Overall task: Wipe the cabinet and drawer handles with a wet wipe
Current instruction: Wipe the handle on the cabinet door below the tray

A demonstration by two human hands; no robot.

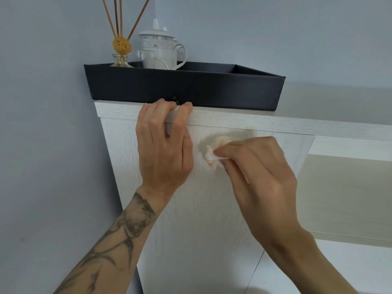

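A tall white wood-grain cabinet door fills the middle of the view. My left hand rests on the door's upper part, its fingertips hooked over the cabinet's top edge. My right hand pinches a crumpled white wet wipe between thumb and fingers and holds it against the door face, just right of my left hand. No handle shows; the spot under the wipe is hidden.
A black tray sits on the cabinet top, overhanging its front. It holds a reed diffuser and a white lidded jug. A blue-grey wall lies left. A lower beige surface is to the right.
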